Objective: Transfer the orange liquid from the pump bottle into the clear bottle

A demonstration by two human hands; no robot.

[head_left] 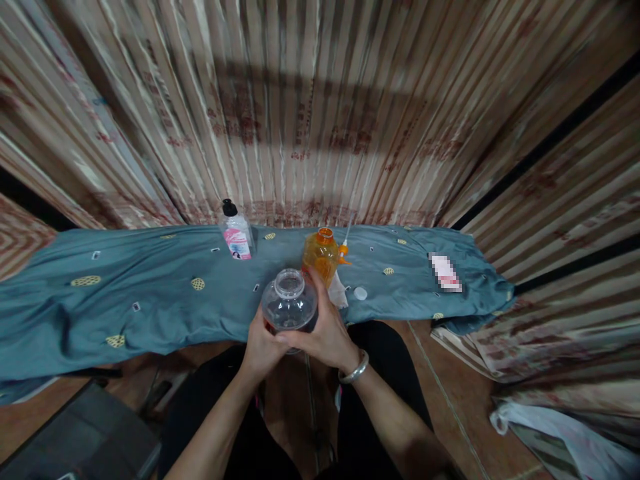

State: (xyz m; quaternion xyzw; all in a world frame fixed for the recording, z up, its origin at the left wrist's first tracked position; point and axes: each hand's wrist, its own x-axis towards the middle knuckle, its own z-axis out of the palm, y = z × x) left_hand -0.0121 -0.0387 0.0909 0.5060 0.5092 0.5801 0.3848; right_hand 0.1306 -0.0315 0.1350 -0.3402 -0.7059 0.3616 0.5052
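Both of my hands hold a clear round bottle (289, 305) with an open neck, just above the near edge of the cloth-covered table. My left hand (263, 348) grips it from below and behind, fingers wrapped. My right hand (325, 331) wraps its right side, and a silver bangle (354, 370) sits on that wrist. Right behind the clear bottle stands an open orange bottle (321, 257). An orange pump top with a white tube (344, 248) lies beside it. A small white cap (360, 293) rests on the cloth to the right.
A clear bottle with a black cap and pink label (237, 235) stands at the table's back. The teal patterned cloth (125, 293) drapes the whole table. Striped curtains hang behind and at the right. A dark case (85, 433) lies on the floor at lower left.
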